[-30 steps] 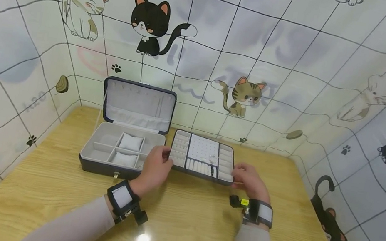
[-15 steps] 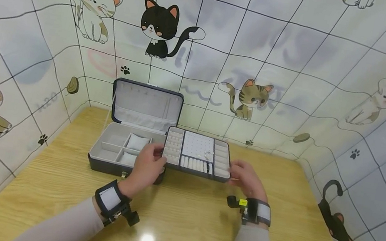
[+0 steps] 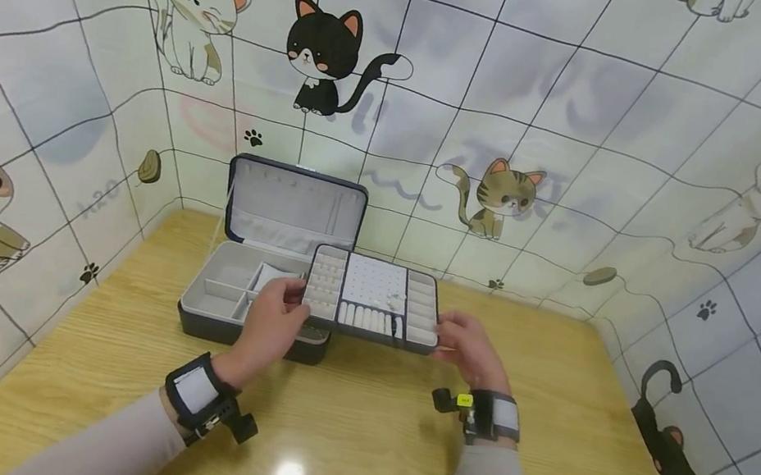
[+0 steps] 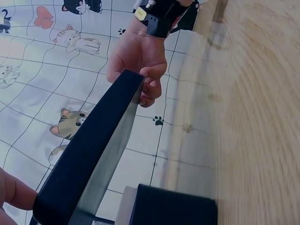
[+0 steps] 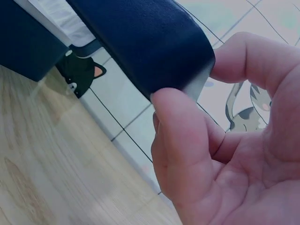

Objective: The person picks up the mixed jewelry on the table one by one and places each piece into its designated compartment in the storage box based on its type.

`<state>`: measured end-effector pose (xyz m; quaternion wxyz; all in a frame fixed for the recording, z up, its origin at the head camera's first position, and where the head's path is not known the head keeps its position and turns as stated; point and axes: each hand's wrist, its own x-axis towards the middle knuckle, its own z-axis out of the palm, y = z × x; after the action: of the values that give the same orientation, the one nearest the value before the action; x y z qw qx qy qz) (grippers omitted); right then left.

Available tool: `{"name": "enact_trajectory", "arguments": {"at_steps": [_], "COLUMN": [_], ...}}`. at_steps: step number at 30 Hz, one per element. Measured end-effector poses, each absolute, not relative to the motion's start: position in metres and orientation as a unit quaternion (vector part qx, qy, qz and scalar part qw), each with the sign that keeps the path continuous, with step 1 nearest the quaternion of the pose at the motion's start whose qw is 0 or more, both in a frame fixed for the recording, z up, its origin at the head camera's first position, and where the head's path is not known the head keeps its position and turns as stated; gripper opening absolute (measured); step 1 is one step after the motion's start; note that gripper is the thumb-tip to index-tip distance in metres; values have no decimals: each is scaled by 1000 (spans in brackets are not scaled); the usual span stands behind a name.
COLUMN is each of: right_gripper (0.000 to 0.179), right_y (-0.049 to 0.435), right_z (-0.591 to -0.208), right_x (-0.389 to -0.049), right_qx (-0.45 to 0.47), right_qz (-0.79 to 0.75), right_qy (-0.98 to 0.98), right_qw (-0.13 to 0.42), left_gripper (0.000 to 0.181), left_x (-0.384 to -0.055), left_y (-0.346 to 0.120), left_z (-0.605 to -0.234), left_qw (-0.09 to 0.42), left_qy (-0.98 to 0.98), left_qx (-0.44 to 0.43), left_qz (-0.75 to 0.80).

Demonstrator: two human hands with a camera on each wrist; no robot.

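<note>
Both hands hold a dark-sided jewelry tray up off the table, in front of the box's right part. The tray has small cream compartments, a dotted white panel and ring rolls. My left hand grips its left end, and my right hand pinches the right end between thumb and fingers. In the right wrist view the tray's dark end sits between those fingers. The dark jewelry box stands with its lid raised. Tray and left hand hide much of its inside.
The box stands on a wooden table against a cat-print cloth wall. White cushions lie in its compartments, partly covered by the left hand. Small shiny pieces lie on the tray's panel.
The tray has risen from beside the box and moved left with both hands, now overlapping the box's right part. The head view has shifted slightly.
</note>
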<state>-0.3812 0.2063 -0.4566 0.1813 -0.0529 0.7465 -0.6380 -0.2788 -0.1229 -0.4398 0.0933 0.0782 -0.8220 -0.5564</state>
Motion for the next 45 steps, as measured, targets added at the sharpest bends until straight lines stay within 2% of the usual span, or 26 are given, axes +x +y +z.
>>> {"name": "enact_trajectory", "arguments": {"at_steps": [19, 26, 34, 45], "right_gripper": [26, 33, 26, 25], "right_y": [174, 161, 149, 143], "right_z": [-461, -459, -458, -460], "right_x": [-380, -378, -374, -374], "right_qx": [-60, -50, -39, -43], "right_qz": [-654, -666, -680, -683], "right_qy": [736, 730, 722, 720], "right_qw": [163, 143, 122, 114], "left_gripper": [49, 48, 48, 43], "left_x": [-282, -285, -289, -291], "left_y": [-151, -161, -171, -183], "left_z": [-437, -434, -436, -439], "left_qw": [94, 93, 86, 70], "left_qy": [-822, -826, -821, -846], "left_qx": [105, 117, 135, 116], "left_qz": [-552, -544, -548, -516]}}
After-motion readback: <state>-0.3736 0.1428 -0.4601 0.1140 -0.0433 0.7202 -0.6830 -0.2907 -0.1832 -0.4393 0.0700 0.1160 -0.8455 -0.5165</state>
